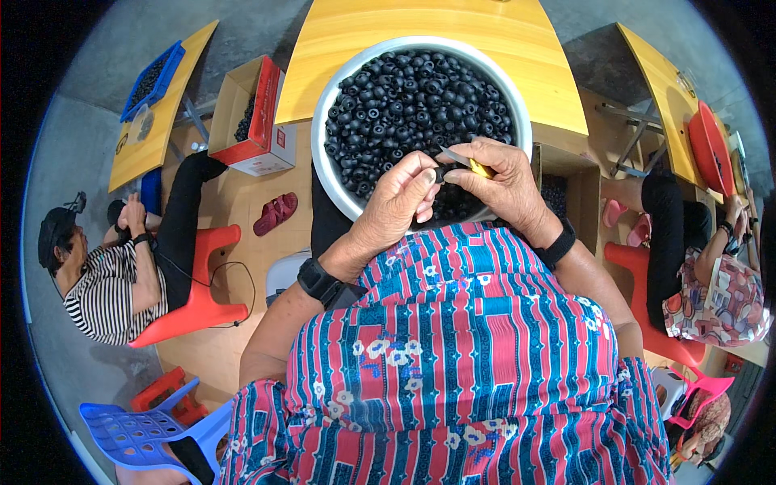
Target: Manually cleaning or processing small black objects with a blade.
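Observation:
My left hand (394,198) is closed, pinching a small black rubber-looking ring-shaped part (440,174) between thumb and fingertips. In my right hand (508,184) is a small knife (457,157) with a pointed metal blade and a yellow handle, mostly covered by my fingers. Its blade lies close beside the black part; whether they touch I cannot tell. Both hands are over the near side of a large metal basin (321,129). Heaped inside it are many similar black parts (424,101), round and hollow.
The basin overlaps the near edge of a yellow table (436,18). Cardboard boxes with black parts stand at left (257,133) and right (575,174). A red slipper (276,213) lies on the floor. People sit on red stools both sides; a blue chair (149,420) stands lower left.

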`<act>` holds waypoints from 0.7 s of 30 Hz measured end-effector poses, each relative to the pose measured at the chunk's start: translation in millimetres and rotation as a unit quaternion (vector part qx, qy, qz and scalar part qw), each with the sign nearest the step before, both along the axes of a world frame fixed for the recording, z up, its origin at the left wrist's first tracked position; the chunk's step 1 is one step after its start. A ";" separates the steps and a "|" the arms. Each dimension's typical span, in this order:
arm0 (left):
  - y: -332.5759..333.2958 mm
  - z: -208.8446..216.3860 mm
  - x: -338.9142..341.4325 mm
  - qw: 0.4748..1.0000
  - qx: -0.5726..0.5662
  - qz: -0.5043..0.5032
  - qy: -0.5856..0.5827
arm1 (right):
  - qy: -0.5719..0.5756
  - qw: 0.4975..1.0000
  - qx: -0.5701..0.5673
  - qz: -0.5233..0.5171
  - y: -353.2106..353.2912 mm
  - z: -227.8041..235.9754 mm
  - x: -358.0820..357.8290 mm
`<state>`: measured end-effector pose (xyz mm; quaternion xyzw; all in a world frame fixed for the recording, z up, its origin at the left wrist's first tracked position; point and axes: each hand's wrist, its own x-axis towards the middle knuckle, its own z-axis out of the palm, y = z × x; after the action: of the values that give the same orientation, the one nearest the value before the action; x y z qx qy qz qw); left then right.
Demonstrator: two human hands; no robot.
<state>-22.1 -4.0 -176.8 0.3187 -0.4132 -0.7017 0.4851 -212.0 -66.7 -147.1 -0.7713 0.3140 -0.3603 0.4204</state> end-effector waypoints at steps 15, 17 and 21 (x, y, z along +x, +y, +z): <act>0.6 4.8 -1.6 1.000 -0.011 -0.002 -0.026 | 0.009 0.999 0.017 0.040 -3.5 -0.6 -1.8; 0.5 4.5 -1.3 0.999 -0.011 -0.004 -0.033 | -0.003 0.999 0.001 0.049 -4.0 -4.1 -1.3; 0.4 3.4 -2.1 0.999 -0.005 0.001 -0.039 | 0.000 0.999 0.028 0.042 -3.1 -1.7 -0.2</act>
<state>-24.2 -3.6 -173.4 0.3439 -0.4350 -0.6863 0.4706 -212.3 -69.8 -148.8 -0.7718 0.2909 -0.3338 0.4564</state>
